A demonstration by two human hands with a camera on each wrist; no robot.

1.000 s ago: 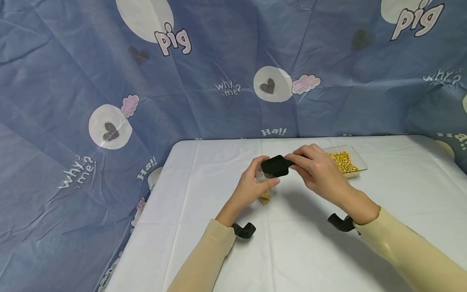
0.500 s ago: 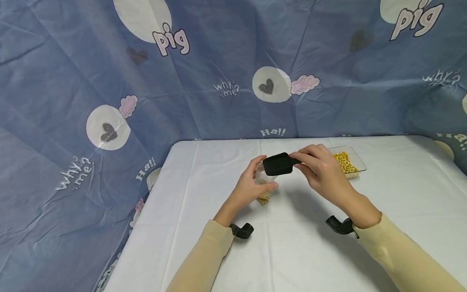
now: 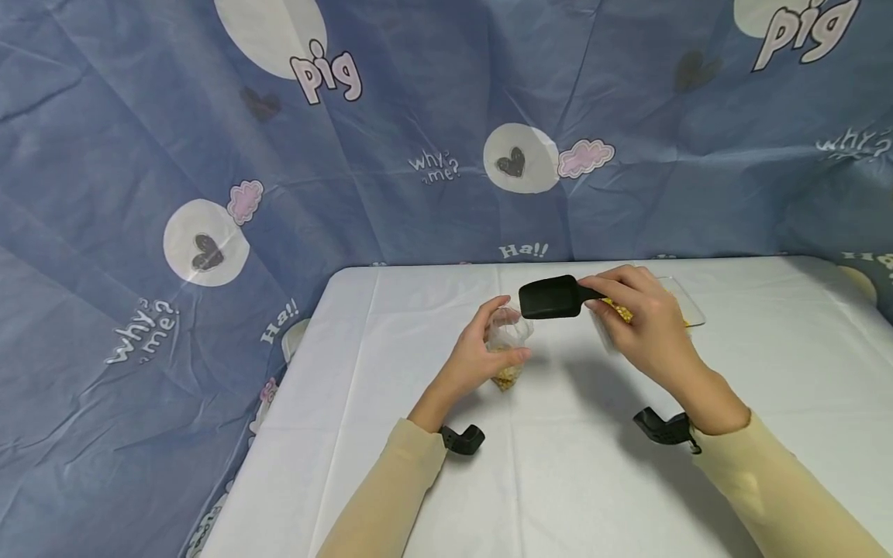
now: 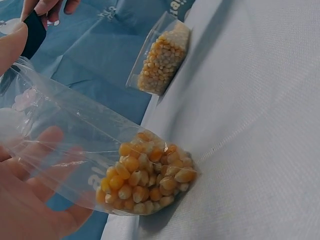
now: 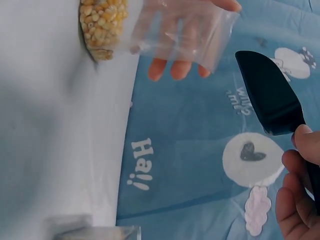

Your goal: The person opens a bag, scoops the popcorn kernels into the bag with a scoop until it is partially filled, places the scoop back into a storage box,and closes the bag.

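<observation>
My left hand (image 3: pixel 473 358) holds a clear plastic bag (image 3: pixel 508 335) by its upper part, fingers and thumb curved round the mouth. Yellow corn kernels (image 4: pixel 145 175) fill the bag's bottom, which touches or nearly touches the table in the left wrist view. In my right hand (image 3: pixel 649 329) is a black scoop (image 3: pixel 549 297), its handle pinched between thumb and fingers. The scoop is in the air, right of the bag's mouth and apart from it. No kernels show in its bowl. Behind my right hand stands a clear box (image 4: pixel 162 62) of corn kernels, partly hidden in the head view.
A white cloth (image 3: pixel 572 480) covers the table. Behind it hangs a blue printed curtain (image 3: pixel 418 93). A black wrist mount (image 3: pixel 463 440) sits on the left wrist and a similar mount (image 3: pixel 663 428) on the right.
My right hand has drawn the scoop to the right and up, away from over the bag, and now hides more of the box. My left hand has stayed nearly still with the bag.
</observation>
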